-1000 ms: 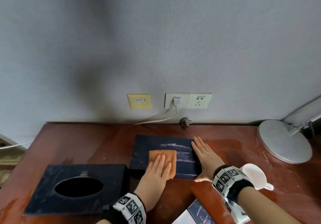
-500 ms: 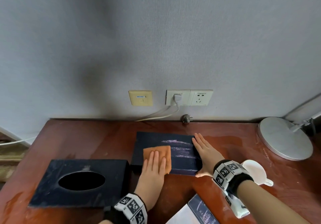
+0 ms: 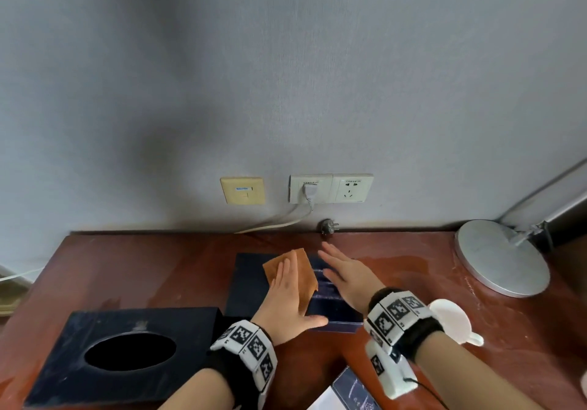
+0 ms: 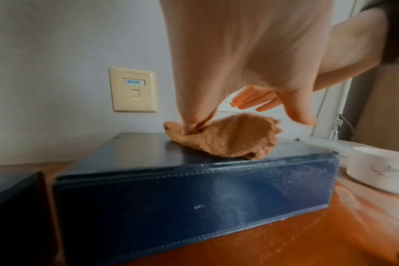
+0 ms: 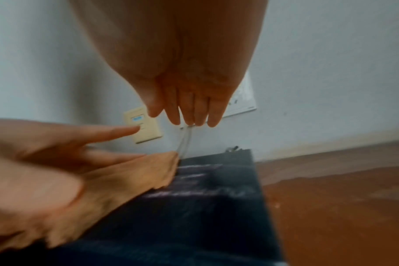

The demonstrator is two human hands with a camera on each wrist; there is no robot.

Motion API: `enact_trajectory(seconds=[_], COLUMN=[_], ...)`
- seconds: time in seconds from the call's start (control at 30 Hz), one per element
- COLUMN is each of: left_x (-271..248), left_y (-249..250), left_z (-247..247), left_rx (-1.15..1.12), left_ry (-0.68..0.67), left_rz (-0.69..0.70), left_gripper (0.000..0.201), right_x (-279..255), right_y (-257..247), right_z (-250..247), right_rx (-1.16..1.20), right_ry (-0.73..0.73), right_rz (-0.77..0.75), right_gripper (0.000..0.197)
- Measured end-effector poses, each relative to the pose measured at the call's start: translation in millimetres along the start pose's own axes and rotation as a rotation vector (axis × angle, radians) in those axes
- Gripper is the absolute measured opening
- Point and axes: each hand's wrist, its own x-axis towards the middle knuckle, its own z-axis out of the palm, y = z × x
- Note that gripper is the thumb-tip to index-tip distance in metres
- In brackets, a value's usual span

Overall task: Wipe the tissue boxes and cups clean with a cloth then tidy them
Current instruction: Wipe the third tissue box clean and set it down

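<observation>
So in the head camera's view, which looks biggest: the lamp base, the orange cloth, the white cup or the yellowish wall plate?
1. Lamp base, clearly largest.
2. Orange cloth, though the left hand covers part.
3. White cup and yellowish wall plate: look alike; the cup is partly hidden, so unranked.

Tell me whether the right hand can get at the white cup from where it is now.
Probably yes. The right hand is open, holds nothing and hovers over the dark box; the cup sits just beside its wrist on the table, with nothing between.

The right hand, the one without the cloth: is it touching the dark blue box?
Apart. The left wrist view shows the right hand raised, wall visible between its fingers and the box.
</observation>
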Motion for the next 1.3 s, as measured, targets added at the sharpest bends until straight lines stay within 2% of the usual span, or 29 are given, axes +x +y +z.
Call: enact_trajectory(seconds=[0.03, 0.1, 0.17, 0.23, 0.3, 0.4, 0.5, 0.6, 0.7, 0.77, 0.8, 0.87, 0.93, 1.03, 1.1, 1.17, 1.23, 1.3], left_x=[-4, -9, -13, -17, -19, -15, -10, -10, -12, -13, -13, -12, -11, -10, -10, -11, -12, -12], left_y=[-1, -11, -27, -38, -41, -37, -37, -39, -38, -37, -37, -36, -35, -35, -37, -38, -38, -38], left_z=[-7, -20, -32, -39, -44, -49, -46, -42, -45, -47, -47, -47, -45, -45, -45, -46, -47, -48], left_rx=[-0.028, 0.103, 0.325, 0.445, 0.453, 0.494, 0.574, 0.597, 0.614, 0.614, 0.616, 0.625, 0.640, 0.655, 0.647, 0.627, 0.617, 0.613], left_ry=[0.017, 0.028, -0.042, -0.163, -0.221, -0.199, -0.106, -0.080, -0.089, -0.099, -0.102, -0.102, -0.105, -0.112, -0.117, -0.120, -0.122, -0.113], left_rz=[0.015, -0.010, -0.102, -0.162, -0.163, -0.166, -0.159, -0.169, -0.172, -0.181, -0.186, -0.188, -0.191, -0.199, -0.203, -0.202, -0.198, -0.195], left_gripper=[0.129, 0.133, 0.135, 0.135, 0.132, 0.114, 0.089, 0.079, 0.081, 0.084, 0.084, 0.083, 0.082, 0.083, 0.083, 0.083, 0.083, 0.085], right_x=[3, 10, 18, 24, 29, 29, 26, 19, 7, -1, -2, 1, 6, 9, 11, 7, 2, -10], right_y=[-7, -19, -26, -30, -30, -30, -36, -36, -28, -17, -12, -7, -14, -38, -38, -34, -15, 0], right_z=[7, 24, 38, 47, 52, 55, 54, 58, 50, 31, 21, 9, 18, 58, 77, 74, 72, 60], right_rx=[-0.019, -0.128, -0.255, -0.355, -0.394, -0.379, -0.329, -0.380, -0.338, -0.391, -0.364, -0.279, -0.246, -0.242, -0.301, -0.291, -0.184, -0.140], right_ry=[-0.026, -0.085, -0.129, -0.183, -0.217, -0.251, -0.242, -0.148, -0.254, -0.357, -0.322, -0.157, -0.047, -0.077, -0.015, 0.021, 0.119, 0.082], right_rz=[-0.034, -0.107, -0.153, -0.186, -0.191, -0.169, -0.127, -0.272, -0.287, -0.151, -0.059, 0.159, 0.234, 0.148, 0.135, 0.124, 0.055, 0.116], right_gripper=[0.053, 0.066, 0.082, 0.090, 0.093, 0.093, 0.086, 0.068, 0.040, 0.044, 0.047, 0.046, 0.054, 0.063, 0.070, 0.073, 0.071, 0.080])
